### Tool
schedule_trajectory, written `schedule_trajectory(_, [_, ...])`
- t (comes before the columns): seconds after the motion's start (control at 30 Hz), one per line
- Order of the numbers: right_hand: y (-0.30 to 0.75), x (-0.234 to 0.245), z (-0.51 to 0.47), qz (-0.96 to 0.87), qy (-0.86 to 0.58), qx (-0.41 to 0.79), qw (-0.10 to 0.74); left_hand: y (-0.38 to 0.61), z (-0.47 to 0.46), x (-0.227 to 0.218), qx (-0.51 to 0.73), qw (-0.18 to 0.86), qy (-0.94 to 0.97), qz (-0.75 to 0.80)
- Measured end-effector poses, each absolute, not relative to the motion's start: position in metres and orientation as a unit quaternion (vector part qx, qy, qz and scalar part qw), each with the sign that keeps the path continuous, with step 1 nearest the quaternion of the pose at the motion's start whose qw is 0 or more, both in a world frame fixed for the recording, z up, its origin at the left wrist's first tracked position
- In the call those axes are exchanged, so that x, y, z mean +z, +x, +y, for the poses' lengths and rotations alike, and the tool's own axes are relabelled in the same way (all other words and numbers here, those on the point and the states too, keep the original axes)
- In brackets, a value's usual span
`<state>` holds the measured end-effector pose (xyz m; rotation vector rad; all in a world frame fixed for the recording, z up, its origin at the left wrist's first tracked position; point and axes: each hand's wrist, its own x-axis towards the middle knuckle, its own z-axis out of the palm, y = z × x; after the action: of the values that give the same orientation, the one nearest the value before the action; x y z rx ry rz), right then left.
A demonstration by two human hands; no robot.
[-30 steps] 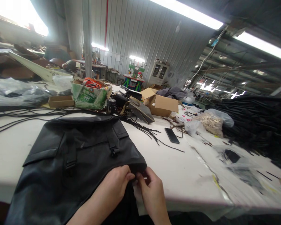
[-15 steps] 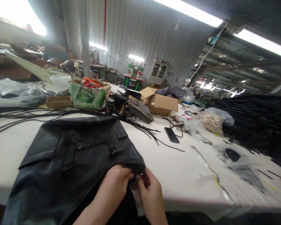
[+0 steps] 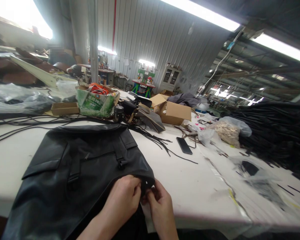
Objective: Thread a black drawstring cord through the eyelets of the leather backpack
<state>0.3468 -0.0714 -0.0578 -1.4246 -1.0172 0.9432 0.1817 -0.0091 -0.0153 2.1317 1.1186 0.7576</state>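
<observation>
A black leather-look backpack (image 3: 90,166) lies on the white table, its buckled straps and a zip facing up and its near part hanging over the front edge. At the bag's right corner, my left hand (image 3: 126,193) has its fingers curled closed on the edge of the material. Close beside it, my right hand (image 3: 160,203) pinches the same corner between thumb and fingers. Two small light spots show on the dark material between the hands. The fingertips of both hands are partly hidden.
Black cords (image 3: 152,138) run along the table behind the bag. Farther back stand a green bag (image 3: 96,103), a small cardboard tray (image 3: 65,108) and an open carton (image 3: 176,111). A phone (image 3: 184,145) lies to the right. Black material (image 3: 272,133) is heaped at far right.
My left hand has shifted slightly away from the corner, baring dark material with two light spots. My right hand keeps its pinch almost in place. The view has moved slightly.
</observation>
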Motion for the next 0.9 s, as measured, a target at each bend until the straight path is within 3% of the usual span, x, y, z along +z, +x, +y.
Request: schedule_trajectory(0.9, [0.35, -0.067, -0.072, -0.445, -0.613, 0.383, 0.529, 0.204, -0.004, -0.015, 0.159, 0.231, 0.842, 0.46])
